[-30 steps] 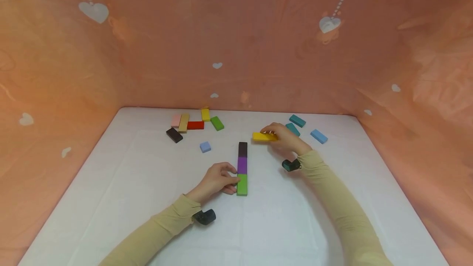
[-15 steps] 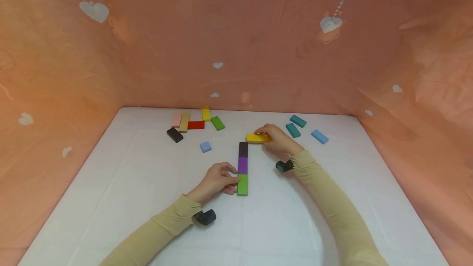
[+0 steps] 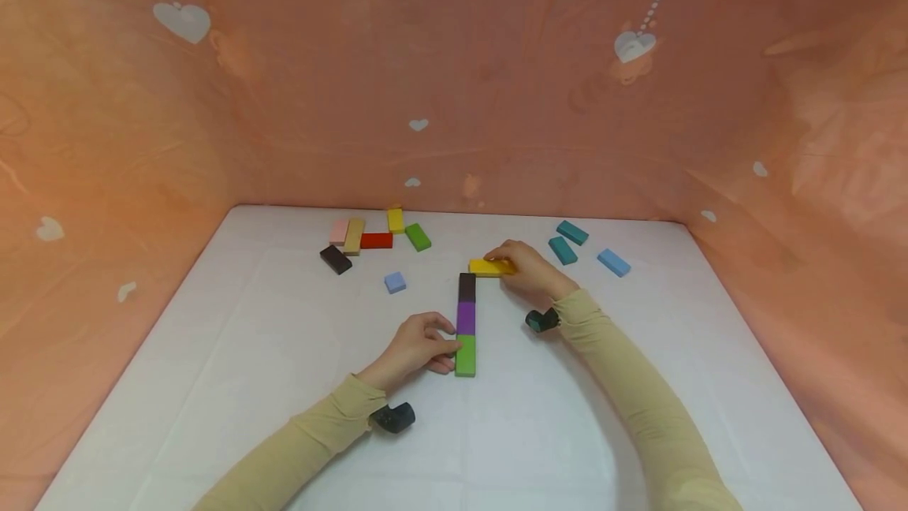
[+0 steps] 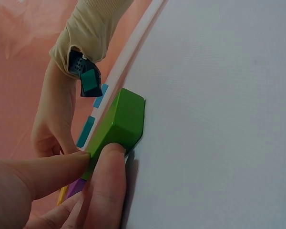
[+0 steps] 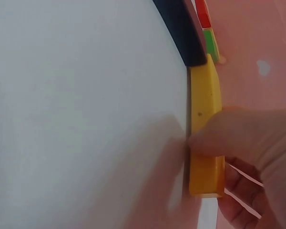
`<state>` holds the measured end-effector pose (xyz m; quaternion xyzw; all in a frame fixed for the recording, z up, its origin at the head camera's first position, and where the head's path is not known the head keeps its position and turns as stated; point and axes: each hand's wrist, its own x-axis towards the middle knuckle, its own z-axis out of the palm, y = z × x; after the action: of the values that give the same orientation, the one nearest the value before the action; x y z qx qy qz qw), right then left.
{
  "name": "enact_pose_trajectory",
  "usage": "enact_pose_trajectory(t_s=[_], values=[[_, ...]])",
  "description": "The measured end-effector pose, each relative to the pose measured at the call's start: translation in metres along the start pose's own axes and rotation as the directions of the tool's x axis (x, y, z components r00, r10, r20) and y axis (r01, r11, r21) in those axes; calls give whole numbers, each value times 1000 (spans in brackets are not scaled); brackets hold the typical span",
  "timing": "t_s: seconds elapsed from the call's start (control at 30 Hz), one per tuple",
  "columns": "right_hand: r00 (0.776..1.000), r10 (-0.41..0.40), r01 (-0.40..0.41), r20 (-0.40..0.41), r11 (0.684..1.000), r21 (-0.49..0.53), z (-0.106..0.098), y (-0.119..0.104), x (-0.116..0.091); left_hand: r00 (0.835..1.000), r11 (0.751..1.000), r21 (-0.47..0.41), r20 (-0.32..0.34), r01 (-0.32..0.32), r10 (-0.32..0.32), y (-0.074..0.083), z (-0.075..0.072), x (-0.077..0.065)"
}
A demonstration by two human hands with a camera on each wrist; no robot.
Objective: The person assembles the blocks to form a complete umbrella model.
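A row of blocks runs away from me: a bright green block, a purple block, then a dark brown block. My left hand rests at the row's left side. In the left wrist view its fingertips touch the green block on the top and side. Beyond the row, my right hand grips a yellow block lying crosswise. In the right wrist view the thumb lies across the yellow block, whose left end meets the brown block.
Back left lie pink, tan, red, yellow, green and dark brown blocks. A small light-blue block sits nearer. Two teal blocks and a blue block lie at back right.
My right hand has moved left with the yellow block, bringing its left end to the far end of the brown block. The left hand has stayed by the green block.
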<state>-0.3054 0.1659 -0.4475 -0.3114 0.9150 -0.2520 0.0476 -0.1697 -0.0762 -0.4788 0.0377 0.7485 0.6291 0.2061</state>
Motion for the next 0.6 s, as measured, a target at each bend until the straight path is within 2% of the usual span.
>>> enact_pose_trajectory(t_s=[0.6], values=[[998,56,-57,34,998,34,3,-4,2,1000,1000,-3,-1,8,-8,1,0,0]])
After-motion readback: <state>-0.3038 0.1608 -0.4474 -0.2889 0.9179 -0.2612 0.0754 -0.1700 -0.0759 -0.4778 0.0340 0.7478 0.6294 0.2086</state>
